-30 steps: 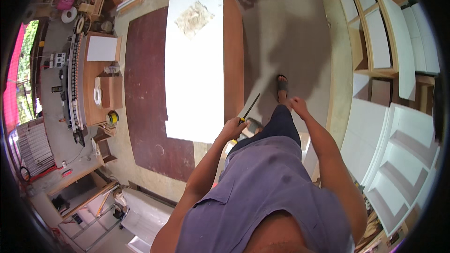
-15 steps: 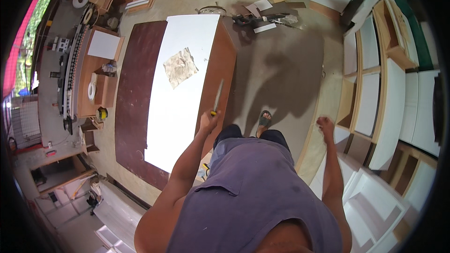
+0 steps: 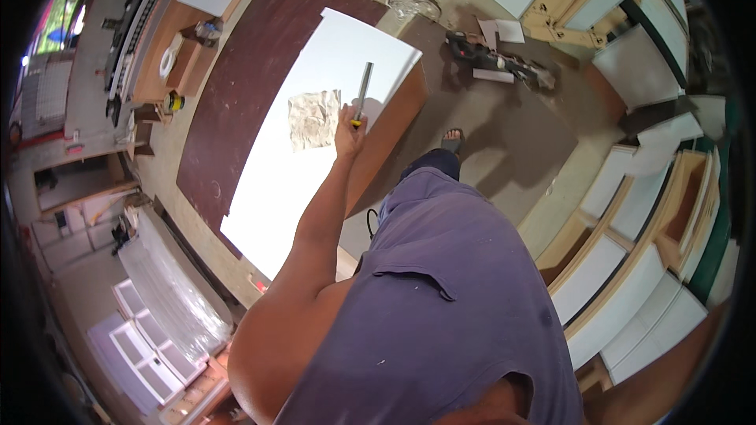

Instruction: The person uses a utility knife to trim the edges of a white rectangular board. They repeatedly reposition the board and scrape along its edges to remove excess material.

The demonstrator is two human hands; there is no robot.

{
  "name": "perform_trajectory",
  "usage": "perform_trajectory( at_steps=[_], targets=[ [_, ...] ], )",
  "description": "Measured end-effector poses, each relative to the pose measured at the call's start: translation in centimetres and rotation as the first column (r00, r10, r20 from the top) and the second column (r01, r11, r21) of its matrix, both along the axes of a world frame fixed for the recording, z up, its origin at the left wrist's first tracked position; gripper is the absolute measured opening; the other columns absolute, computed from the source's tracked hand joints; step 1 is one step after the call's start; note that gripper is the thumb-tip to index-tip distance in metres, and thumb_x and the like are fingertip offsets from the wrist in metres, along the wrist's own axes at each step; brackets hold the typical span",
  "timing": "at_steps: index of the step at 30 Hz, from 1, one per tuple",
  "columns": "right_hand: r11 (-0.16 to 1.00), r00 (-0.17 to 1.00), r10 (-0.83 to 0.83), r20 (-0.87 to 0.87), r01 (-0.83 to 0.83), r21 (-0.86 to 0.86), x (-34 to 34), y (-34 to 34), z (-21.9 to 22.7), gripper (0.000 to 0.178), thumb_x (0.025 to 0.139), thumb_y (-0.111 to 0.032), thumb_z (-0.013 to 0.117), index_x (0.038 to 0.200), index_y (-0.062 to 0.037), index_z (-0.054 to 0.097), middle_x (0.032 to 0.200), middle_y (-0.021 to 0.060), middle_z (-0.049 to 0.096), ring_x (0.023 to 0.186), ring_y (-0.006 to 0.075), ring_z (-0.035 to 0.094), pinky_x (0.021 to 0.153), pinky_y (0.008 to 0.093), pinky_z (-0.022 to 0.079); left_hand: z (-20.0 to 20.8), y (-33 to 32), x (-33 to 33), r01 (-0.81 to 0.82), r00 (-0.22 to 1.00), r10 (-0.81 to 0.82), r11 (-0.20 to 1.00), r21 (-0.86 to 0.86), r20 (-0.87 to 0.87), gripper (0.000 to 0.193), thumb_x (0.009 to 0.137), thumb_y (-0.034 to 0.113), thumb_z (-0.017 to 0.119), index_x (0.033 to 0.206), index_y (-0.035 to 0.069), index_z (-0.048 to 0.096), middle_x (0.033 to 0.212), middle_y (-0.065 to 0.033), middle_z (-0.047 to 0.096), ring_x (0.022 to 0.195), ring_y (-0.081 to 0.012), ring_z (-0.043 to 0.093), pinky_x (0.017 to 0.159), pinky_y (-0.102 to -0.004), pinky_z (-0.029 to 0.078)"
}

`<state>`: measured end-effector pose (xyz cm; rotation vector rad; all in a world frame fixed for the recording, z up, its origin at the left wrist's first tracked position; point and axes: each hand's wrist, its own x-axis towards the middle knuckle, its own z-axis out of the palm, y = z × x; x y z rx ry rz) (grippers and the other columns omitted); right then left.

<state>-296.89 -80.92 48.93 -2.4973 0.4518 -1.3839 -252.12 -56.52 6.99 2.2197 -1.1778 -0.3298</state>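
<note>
My left hand (image 3: 350, 132) is closed around the yellow-and-black handle of what looks like a hand file (image 3: 365, 86), a long, flat, grey metal blade. The blade points away from me above a white panel (image 3: 272, 205), near its right edge. Just left of my fingers, a crumpled, stained beige sheet (image 3: 312, 120) lies on the panel. Whether my hand touches the panel or the sheet, I cannot tell. Only part of my right arm shows at the lower right edge; the right hand is out of view.
Under the white panel lies a dark red-brown board (image 3: 244, 71), and a brown side (image 3: 394, 134) drops toward the floor. A dark power tool (image 3: 465, 49) and white offcuts rest beyond. Cabinet frames (image 3: 622, 228) stand at right, a plastic-wrapped panel (image 3: 177, 283) at left.
My left hand has carried the file forward, from beside the panel's brown side to over its white top. My right hand has left the view. My body and view have turned.
</note>
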Motion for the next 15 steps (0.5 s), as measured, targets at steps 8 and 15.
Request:
perform_trajectory(
  at_steps=[8,15],
  targets=[
    [0.992,0.992,0.121,-0.029,-0.120,0.038,6.0,-19.1,-0.9,0.031,0.098,-0.023,0.054,0.118,-0.0011,0.060,0.115,0.0117,0.065,0.110,0.0228,0.061,0.099,0.0347,0.044,1.0,4.4,-8.9,0.196,0.950,-0.102,0.930,0.310,-0.294,0.064,0.088,0.026,0.067,0.144,0.010,0.041,0.152,-0.0177,0.035,0.135,-0.0377,0.040,0.106,-0.0477,0.040],
    [0.913,0.913,0.408,0.006,-0.408,0.016,13.7,-33.7,-2.0,0.028,0.097,-0.021,0.055,0.116,-0.0014,0.062,0.114,0.0120,0.065,0.109,0.0235,0.061,0.097,0.0345,0.045,4.1,2.8,-18.1,-0.292,0.855,0.504,0.664,0.688,-0.124,0.038,0.089,0.041,0.063,0.103,0.005,0.066,0.099,-0.0191,0.069,0.094,-0.0385,0.065,0.082,-0.0482,0.051]
  ],
)
